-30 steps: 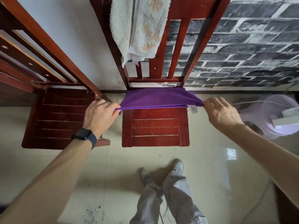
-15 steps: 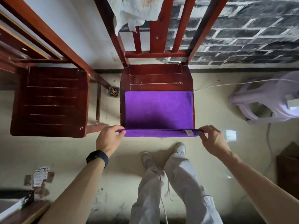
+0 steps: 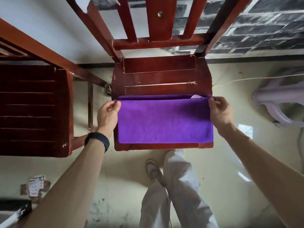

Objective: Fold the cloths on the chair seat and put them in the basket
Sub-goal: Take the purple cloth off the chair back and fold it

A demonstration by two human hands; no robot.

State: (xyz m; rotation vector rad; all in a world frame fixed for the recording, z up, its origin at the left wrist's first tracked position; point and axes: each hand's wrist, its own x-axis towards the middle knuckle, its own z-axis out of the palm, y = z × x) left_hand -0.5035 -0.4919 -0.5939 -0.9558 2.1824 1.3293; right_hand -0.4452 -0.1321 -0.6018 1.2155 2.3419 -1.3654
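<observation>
On my left I see a second dark-red wooden chair (image 3: 32,111) with a slatted seat. Ahead, the right part of the wall (image 3: 263,27) carries a grey brick pattern. A pale lilac plastic stool (image 3: 279,102) stands at my right on the glossy floor (image 3: 115,178), with a thin white cable (image 3: 246,79) near it. Paper scraps (image 3: 35,186) lie at lower left.

Just behind my left grip (image 3: 107,116) a broad, dark watch band (image 3: 97,141) circles the wrist. Behind my right grip (image 3: 219,112), as on the left, the forearm runs bare to the picture's edge. Below, between the two grips, are my loose, creased, pale grey trousers (image 3: 177,195) and a pale shoe (image 3: 152,169) with a lighter sole rim.
</observation>
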